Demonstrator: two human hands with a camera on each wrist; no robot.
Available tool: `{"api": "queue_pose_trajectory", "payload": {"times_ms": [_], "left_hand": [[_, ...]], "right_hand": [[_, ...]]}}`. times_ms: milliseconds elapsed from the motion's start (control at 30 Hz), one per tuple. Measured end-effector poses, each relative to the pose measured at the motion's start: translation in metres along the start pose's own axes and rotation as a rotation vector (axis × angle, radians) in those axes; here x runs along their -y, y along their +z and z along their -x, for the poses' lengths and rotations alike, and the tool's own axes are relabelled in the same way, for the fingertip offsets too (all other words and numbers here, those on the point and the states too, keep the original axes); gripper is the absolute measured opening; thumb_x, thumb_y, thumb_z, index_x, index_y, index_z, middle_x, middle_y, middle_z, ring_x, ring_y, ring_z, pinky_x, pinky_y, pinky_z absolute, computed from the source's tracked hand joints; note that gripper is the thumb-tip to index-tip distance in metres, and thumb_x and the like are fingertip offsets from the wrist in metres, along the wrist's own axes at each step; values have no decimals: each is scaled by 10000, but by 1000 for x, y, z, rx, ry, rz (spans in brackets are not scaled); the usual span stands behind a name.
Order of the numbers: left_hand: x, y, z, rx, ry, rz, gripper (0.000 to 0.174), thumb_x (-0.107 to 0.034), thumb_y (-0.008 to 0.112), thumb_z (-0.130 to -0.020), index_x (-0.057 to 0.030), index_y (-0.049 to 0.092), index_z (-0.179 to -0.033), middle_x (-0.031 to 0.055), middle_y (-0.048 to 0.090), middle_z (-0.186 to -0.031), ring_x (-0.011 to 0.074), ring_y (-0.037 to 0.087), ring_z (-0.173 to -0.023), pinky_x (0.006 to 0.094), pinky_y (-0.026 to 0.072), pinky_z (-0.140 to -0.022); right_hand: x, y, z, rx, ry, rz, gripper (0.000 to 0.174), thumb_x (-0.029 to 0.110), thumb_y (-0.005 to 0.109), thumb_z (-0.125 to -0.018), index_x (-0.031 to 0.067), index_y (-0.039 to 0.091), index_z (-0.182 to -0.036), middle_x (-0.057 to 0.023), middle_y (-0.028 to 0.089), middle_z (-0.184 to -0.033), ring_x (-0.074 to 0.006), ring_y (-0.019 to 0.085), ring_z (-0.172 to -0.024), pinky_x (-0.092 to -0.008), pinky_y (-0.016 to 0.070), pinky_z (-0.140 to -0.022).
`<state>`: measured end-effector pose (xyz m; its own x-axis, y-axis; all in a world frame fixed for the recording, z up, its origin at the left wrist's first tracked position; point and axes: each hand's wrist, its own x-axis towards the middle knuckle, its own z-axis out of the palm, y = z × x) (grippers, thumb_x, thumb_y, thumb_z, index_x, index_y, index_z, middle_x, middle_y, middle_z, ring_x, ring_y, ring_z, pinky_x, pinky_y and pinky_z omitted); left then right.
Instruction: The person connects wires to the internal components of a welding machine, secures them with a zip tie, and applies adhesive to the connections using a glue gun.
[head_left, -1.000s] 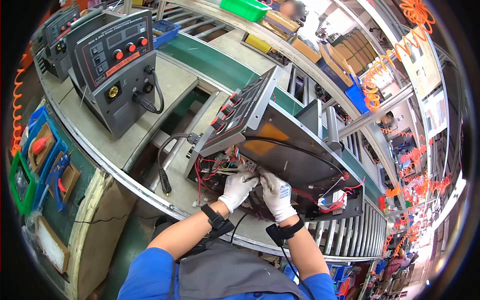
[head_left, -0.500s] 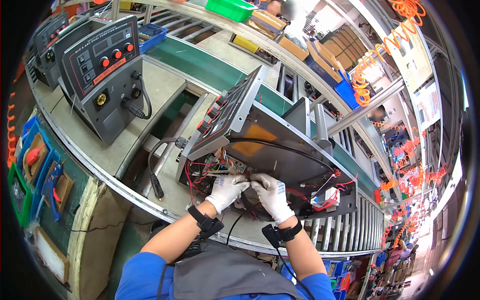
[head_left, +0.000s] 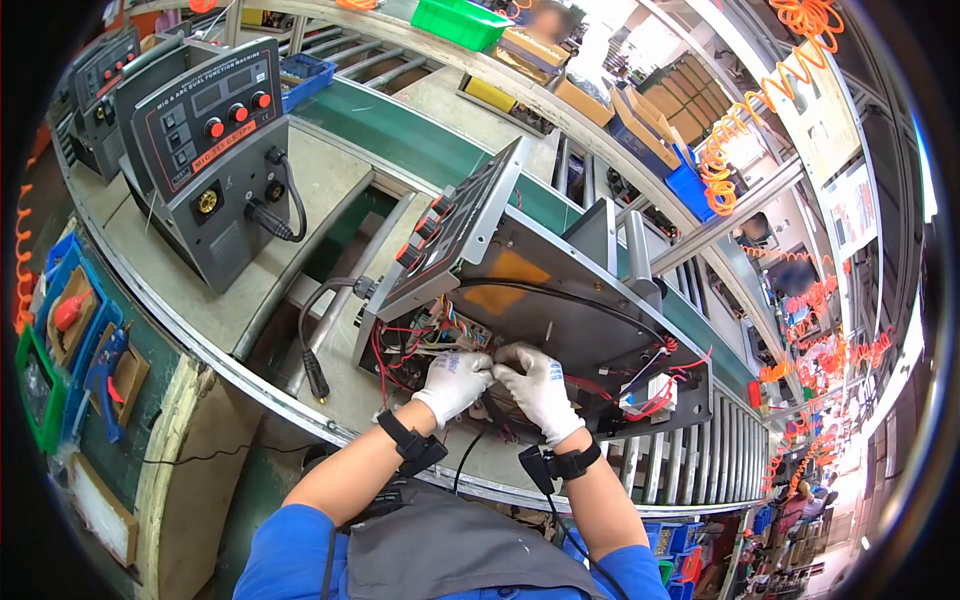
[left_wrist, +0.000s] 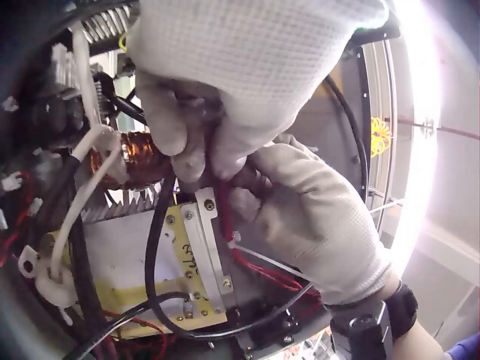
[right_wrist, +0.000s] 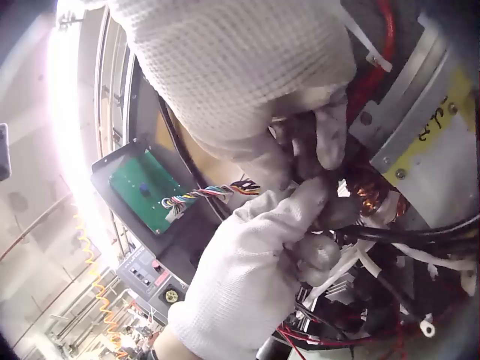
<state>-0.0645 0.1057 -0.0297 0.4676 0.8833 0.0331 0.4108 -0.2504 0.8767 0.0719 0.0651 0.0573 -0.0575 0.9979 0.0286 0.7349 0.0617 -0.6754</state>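
Note:
Inside the open machine housing, my white-gloved left hand and right hand meet at their fingertips. In the left wrist view, the left hand curls its fingers beside a copper coil, and the right hand pinches from the other side. A red cable runs up between the fingertips, which largely hide what they grip. Next to the hands lies a metal-edged plate. The right wrist view shows the right hand above the left hand, fingers bent together.
Another machine stands at left on the conveyor. A black cable plug hangs at the housing's front corner. Loose red wires and rollers lie to the right. Tool bins are at far left.
Compared with a second ago, the head view has shifted, moving the scene slightly leftward. Both hands stay together inside the housing, with small changes in how their fingers lie.

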Motion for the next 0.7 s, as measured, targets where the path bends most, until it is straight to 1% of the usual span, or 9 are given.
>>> {"api": "queue_pose_trajectory", "payload": {"times_ms": [67,133,233,300,367,400,533,633,700], "left_hand": [[-7,-7,3,-4,-21,33,259,-333,552,-849,-98,660,-850,126,654,-743,299,647,-728,411,488,-669],[-13,-16,5,114,-82,82,269,-327,542,-864,-83,649,-897,129,657,-765,296,650,-748,399,486,-673],[2,-7,2,148,-2,215,279,-325,544,-863,-69,623,-941,123,664,-796,291,650,-736,396,486,-669],[-7,-16,7,75,34,186,290,-321,549,-863,-49,602,-947,137,668,-826,302,656,-755,405,494,-675],[-11,-16,10,-124,-98,-82,323,-337,566,-858,-22,599,-919,171,668,-849,317,662,-801,415,503,-691],[-6,-9,7,-236,-65,-215,378,-391,599,-830,-19,620,-893,191,667,-813,333,665,-790,433,509,-689],[-2,-1,-6,-253,-124,-275,440,-487,631,-779,-49,658,-815,174,659,-710,344,663,-696,443,509,-655],[-2,9,-8,-349,-137,-206,459,-493,629,-777,-38,664,-834,184,656,-718,346,661,-708,431,506,-653],[5,7,-6,-307,-83,-273,407,-445,633,-789,-50,673,-881,171,661,-729,341,660,-724,422,504,-653]], "right_hand": [[5,-3,1,6,-24,32,141,73,623,-818,-2,643,-937,-165,652,-885,-269,636,-828,-332,489,-759],[10,-6,1,10,-44,64,134,68,619,-814,8,645,-931,-174,651,-885,-294,636,-828,-349,490,-755],[12,-5,3,-40,-149,177,113,60,607,-814,27,645,-915,-173,633,-881,-333,617,-825,-379,486,-744],[5,8,7,-125,-186,196,101,52,593,-818,38,638,-908,-170,605,-886,-363,596,-829,-394,484,-736],[3,18,16,-168,-195,98,72,28,589,-810,38,625,-872,-132,569,-837,-300,592,-823,-363,480,-735],[2,25,22,-174,-202,42,71,22,588,-808,35,623,-869,-129,564,-833,-289,589,-812,-356,480,-730],[-6,50,51,-106,-86,-132,89,12,591,-824,16,624,-906,-126,562,-863,-276,587,-816,-355,476,-730],[-7,49,55,-93,-73,-123,114,33,577,-850,5,641,-941,-116,579,-877,-250,592,-814,-334,480,-744],[-10,42,51,-47,-85,-238,149,98,599,-869,6,654,-972,-96,602,-899,-196,600,-860,-310,487,-771]]}}
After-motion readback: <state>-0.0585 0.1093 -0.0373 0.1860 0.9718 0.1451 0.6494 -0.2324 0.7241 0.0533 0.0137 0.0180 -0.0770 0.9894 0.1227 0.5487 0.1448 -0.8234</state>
